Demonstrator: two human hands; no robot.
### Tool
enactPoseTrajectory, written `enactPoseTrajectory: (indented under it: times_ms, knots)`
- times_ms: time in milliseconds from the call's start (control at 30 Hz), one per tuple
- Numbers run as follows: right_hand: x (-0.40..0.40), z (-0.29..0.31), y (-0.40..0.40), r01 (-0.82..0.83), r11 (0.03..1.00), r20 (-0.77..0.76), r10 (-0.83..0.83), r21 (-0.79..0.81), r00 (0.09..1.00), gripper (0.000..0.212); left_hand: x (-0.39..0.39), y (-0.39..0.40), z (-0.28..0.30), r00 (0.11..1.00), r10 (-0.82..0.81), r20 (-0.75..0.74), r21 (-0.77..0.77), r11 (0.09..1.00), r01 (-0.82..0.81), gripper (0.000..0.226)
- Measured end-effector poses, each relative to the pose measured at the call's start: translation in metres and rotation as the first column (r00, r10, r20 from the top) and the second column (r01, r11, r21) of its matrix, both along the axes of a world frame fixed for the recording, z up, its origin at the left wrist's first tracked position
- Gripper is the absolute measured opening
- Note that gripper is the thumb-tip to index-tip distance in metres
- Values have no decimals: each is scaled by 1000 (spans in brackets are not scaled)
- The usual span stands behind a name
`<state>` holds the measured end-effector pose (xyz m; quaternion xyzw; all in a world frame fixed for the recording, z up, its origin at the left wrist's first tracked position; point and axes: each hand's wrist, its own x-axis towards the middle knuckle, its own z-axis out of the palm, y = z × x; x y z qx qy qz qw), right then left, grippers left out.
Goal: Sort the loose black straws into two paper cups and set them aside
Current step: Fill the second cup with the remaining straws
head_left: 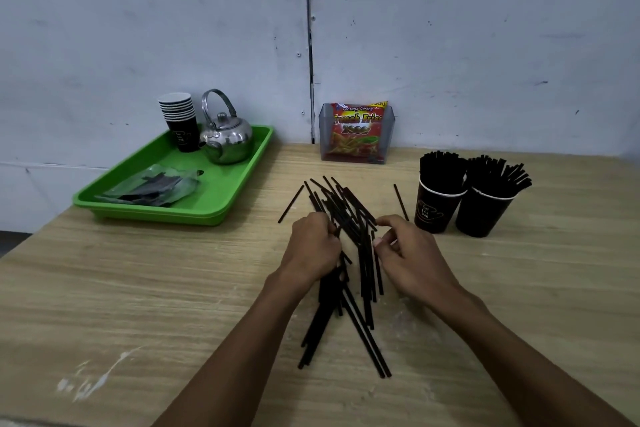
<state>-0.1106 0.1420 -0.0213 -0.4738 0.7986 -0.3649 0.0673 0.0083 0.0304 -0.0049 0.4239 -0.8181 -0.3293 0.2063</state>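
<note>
A loose pile of black straws lies in the middle of the wooden table. My left hand presses against the pile's left side with its fingers curled around several straws. My right hand is at the pile's right side, fingertips pinching straws. Two single straws lie apart, one to the left and one to the right. Two black paper cups stand at the right, the nearer-left cup and the right cup, both packed with upright straws.
A green tray at the back left holds a stack of paper cups, a steel kettle and a plastic bag of dark items. A clear holder with a snack packet stands against the wall.
</note>
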Motion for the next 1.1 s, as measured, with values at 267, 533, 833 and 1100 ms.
enactPoseTrajectory:
  times_ms: [267, 533, 833, 1100]
  knots:
    - [-8, 7, -19, 82, 996, -109, -80, 14, 991, 36, -15, 4, -3, 978, 150, 145, -123, 984, -133, 17]
    - [-33, 5, -63, 64, 992, -88, -55, 109, 995, 43, -10, -28, 0, 973, 229, 40, -151, 964, -220, 17]
    - [-42, -10, -86, 118, 934, -72, -99, 337, 992, 61, -22, -71, -4, 977, 92, 190, -88, 993, -77, 36]
    - [-30, -14, -72, -103, 984, -45, 111, 144, 993, 45, -42, -47, 0, 997, -41, 59, -18, 999, 42, 26]
